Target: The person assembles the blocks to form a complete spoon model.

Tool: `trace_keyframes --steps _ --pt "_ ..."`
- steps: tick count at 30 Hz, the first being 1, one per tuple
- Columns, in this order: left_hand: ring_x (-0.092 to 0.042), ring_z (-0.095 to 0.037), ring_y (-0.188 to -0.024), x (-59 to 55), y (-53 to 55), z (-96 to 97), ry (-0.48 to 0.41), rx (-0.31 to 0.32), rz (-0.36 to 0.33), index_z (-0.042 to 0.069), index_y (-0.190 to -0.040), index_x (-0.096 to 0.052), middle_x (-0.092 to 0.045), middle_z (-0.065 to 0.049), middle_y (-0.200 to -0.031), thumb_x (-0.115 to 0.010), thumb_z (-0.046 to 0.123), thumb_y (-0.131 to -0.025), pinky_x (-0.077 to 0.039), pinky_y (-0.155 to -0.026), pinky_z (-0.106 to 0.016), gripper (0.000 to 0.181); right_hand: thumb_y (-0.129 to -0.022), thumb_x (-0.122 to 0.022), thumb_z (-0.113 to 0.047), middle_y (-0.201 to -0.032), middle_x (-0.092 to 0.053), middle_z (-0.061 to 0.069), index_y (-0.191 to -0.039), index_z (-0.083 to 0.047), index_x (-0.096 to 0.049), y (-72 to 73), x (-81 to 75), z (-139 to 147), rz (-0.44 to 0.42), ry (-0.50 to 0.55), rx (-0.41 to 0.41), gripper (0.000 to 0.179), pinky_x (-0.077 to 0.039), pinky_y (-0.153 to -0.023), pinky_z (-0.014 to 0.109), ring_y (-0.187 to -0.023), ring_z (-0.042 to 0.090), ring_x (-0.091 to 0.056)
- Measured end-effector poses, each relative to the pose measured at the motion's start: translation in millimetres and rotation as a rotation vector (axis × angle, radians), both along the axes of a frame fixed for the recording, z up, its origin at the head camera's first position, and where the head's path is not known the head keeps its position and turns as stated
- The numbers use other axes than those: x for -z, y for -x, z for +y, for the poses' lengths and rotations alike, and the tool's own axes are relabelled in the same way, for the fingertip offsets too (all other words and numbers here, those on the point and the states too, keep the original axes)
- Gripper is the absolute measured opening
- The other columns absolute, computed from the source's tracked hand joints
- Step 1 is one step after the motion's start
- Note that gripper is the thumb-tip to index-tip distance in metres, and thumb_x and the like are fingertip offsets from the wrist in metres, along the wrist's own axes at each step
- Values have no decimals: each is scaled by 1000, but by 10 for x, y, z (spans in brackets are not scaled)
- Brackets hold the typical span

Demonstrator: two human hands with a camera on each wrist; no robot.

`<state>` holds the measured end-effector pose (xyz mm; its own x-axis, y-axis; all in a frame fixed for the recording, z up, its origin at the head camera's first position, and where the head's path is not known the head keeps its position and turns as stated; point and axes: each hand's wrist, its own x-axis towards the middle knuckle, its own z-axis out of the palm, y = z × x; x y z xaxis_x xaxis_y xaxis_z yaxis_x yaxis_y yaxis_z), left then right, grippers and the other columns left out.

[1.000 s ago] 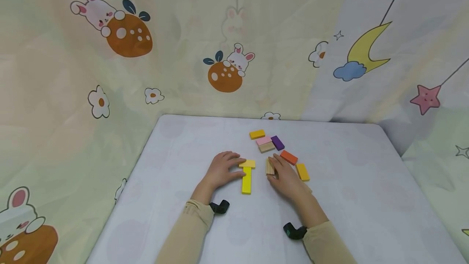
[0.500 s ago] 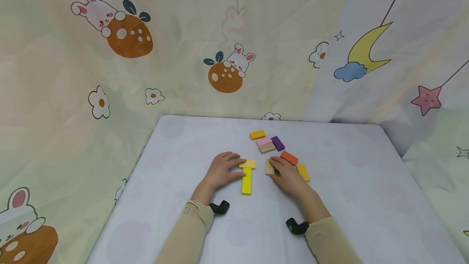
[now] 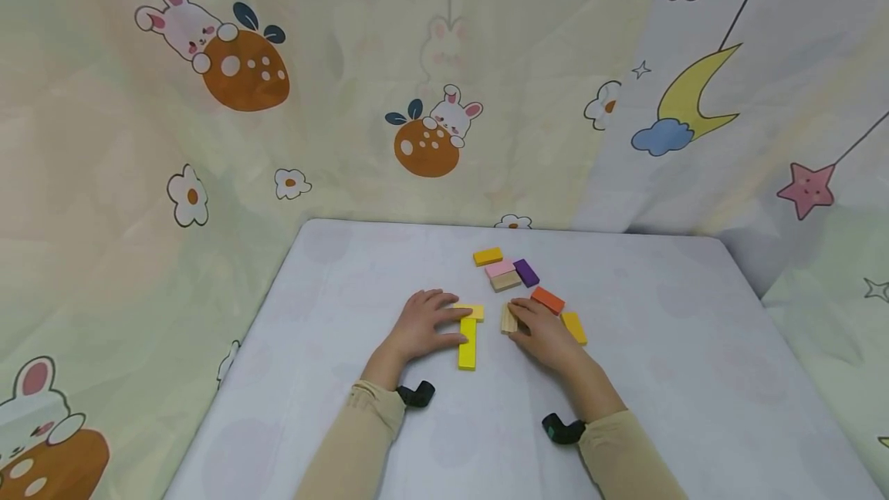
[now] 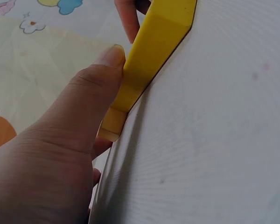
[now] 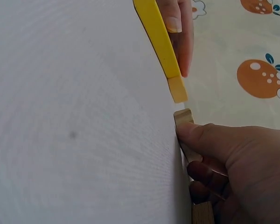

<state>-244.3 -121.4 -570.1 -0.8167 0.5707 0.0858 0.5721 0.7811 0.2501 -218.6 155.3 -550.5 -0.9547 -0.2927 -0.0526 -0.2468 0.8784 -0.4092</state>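
Observation:
My right hand (image 3: 547, 334) pinches a plain wooden block (image 3: 508, 319) between thumb and fingers, low over the table. In the right wrist view the thumb lies on the near side of this wooden block (image 5: 183, 115). To its left, a bright yellow block (image 3: 468, 353) and a pale yellow block (image 3: 478, 314) lie together in a T shape, the pale one across the far end. My left hand (image 3: 425, 324) rests at these two, fingers stretched over the pale block. In the left wrist view its thumb touches the side of the bright yellow block (image 4: 154, 49).
Behind the right hand lie an orange block (image 3: 548, 299), a purple block (image 3: 526, 273), a pink block (image 3: 499, 268), another wooden block (image 3: 505, 281) and a yellow-orange block (image 3: 488, 256). A second yellow-orange block (image 3: 574, 327) lies right of that hand. The white table (image 3: 347, 253) meets a printed cloth backdrop.
The right hand's wrist has swung slightly to the right, and the wooden block has shifted a little left. The left hand's fingers have slid slightly farther over the yellow blocks.

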Motion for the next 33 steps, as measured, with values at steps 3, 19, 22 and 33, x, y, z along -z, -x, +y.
trace_keyframes --steps 3,19,22,33 --pt "-36 -25 -144 -5 0 8 3 -6 -1 48 -141 -50 -48 8 -149 -54 69 -89 -25 -121 -51 56 -89 -74 -33 -148 -50 6 -145 -14 -52 -13 -4 -4 9 5 0 63 -42 -112 50 -137 28 -47" --pt "-34 -24 -146 45 14 20 -14 -35 -15 48 -141 -49 -47 10 -150 -53 70 -89 -22 -122 -51 57 -87 -73 -45 -144 -52 -9 -143 -29 -53 -481 -62 -225 -8 114 -120 62 -49 -106 42 -132 16 -51" --pt "-35 -24 -145 54 21 19 -26 -35 -8 47 -141 -49 -48 10 -149 -54 70 -89 -23 -122 -51 58 -88 -72 -44 -144 -52 -8 -143 -29 -53 -585 -70 -274 6 135 -206 60 -50 -106 40 -130 15 -52" --pt "-37 -25 -143 52 27 11 -41 -25 5 44 -142 -51 -50 8 -148 -55 68 -89 -25 -120 -53 58 -91 -66 -50 -143 -54 -5 -142 -30 -55 -751 -58 -397 36 131 -333 56 -48 -107 44 -131 17 -52"
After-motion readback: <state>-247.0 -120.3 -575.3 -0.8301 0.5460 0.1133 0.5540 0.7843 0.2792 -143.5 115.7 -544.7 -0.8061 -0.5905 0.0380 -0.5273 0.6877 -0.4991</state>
